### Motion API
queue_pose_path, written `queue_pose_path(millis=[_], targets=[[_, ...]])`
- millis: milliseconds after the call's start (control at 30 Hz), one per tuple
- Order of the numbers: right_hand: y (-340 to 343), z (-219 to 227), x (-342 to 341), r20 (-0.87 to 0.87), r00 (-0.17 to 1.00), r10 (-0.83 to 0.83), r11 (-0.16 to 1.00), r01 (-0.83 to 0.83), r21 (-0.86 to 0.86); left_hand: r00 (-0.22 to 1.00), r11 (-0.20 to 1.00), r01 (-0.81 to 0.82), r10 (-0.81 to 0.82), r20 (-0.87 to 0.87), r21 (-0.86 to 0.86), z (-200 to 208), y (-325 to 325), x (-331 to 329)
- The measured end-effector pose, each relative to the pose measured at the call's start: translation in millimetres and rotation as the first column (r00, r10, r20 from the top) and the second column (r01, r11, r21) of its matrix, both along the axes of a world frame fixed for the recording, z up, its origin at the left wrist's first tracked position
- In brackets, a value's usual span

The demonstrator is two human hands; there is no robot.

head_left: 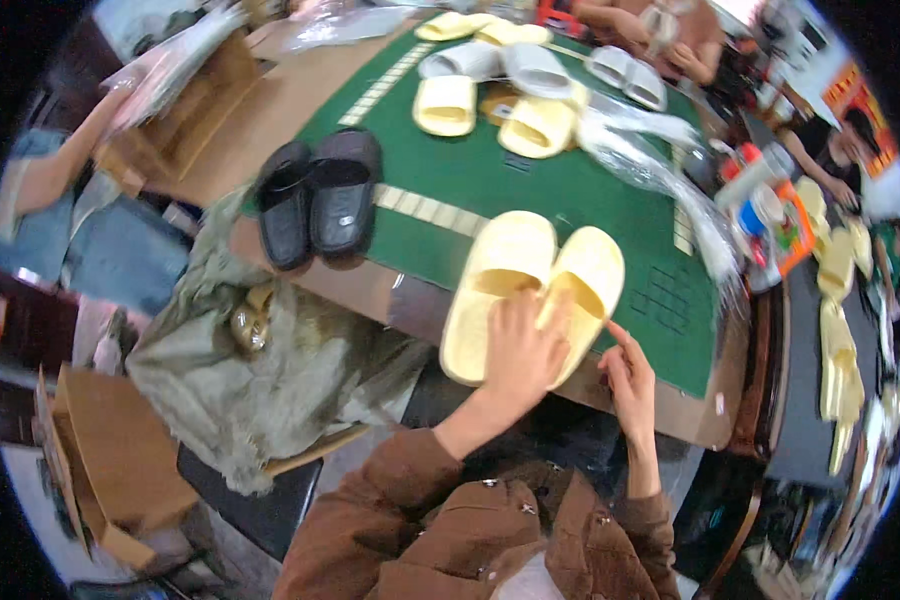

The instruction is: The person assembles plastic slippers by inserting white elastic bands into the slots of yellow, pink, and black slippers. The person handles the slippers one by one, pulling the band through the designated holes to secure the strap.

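Note:
A pair of pale yellow slide slippers (500, 255) lies side by side at the near edge of the green mat, toes pointing away from me. My left hand (522, 345) rests across both footbeds, its fingers stretched toward the straps and slightly blurred. Beside the right slipper is my right hand (630, 375), index finger extended at the slipper's outer edge and the others loosely bent; whether it touches the edge I cannot tell. To the left, a pair of black slide slippers (342, 195) sits partly on the mat.
Several yellow slippers (445, 105) and grey slippers (538, 70) stand farther back on the green mat (420, 160). Clear plastic wrap (660, 165) trails down its right side, near an orange basket (798, 230). A grey-green sack (300, 370) hangs at the left; other people work around the table.

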State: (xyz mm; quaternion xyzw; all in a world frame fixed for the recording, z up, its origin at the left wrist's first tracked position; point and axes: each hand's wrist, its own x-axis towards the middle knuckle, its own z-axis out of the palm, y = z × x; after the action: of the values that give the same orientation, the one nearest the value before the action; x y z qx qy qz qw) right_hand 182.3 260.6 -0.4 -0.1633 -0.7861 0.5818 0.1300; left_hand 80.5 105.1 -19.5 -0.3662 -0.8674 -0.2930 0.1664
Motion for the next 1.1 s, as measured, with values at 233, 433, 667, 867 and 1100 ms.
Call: queue_pose_path(millis=[233,433,667,867,1100], targets=[[58,58,54,-0.122,0.919,-0.376,0.926,0.378,-0.003,0.993,0.996,-0.029,0.019,-0.113,-0.087,-14,-18,-39],[142,95,132,-0.276,0.704,-0.654,0.682,0.707,0.188,0.997,0.979,-0.079,0.072,-0.042,-0.188,-30,-122,-151],[302,96,186,-0.379,0.512,-0.771,0.274,0.803,0.528,0.988,0.92,-0.125,0.081,-0.133,-0.371,-41,-237,-313],[409,79,192,-0.215,0.365,-0.906,0.104,0.683,0.723,0.912,0.749,-0.408,0.309,-0.27,-0.522,-32,-286,-363],[501,75,209,-0.217,0.211,-0.953,-0.025,0.66,0.751,0.878,0.841,-0.465,0.397,-0.267,-0.276,-50,-213,-263]])
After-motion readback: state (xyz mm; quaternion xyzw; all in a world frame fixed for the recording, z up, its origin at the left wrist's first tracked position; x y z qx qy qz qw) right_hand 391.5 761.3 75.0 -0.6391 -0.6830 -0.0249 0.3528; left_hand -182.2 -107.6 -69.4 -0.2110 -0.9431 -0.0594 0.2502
